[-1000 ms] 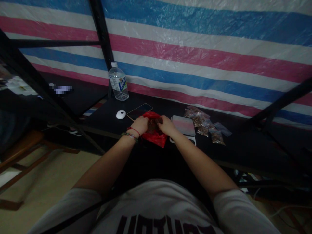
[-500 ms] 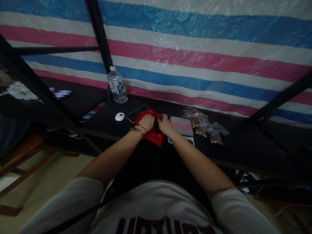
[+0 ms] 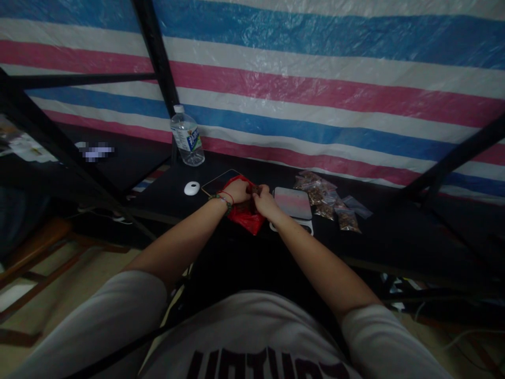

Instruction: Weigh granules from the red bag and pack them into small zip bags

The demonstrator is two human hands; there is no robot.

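A red plastic bag lies on the black table right in front of me. Both hands meet over its mouth. My left hand, with bead and red string bracelets at the wrist, is closed on the bag's upper edge. My right hand is closed in a pinch beside it, on the bag or on small brown pieces in it; which one is too dark to tell. A small flat scale sits just right of my right hand. Several small clear packets of brown bits lie beyond the scale.
A water bottle stands at the back by a black post. A white oval object and a phone lie left of the bag. A striped plastic sheet hangs behind the table. A wooden chair is at the lower left.
My hands have drawn closer together over the bag's mouth, the left hand shifting right. The view has drifted slightly.
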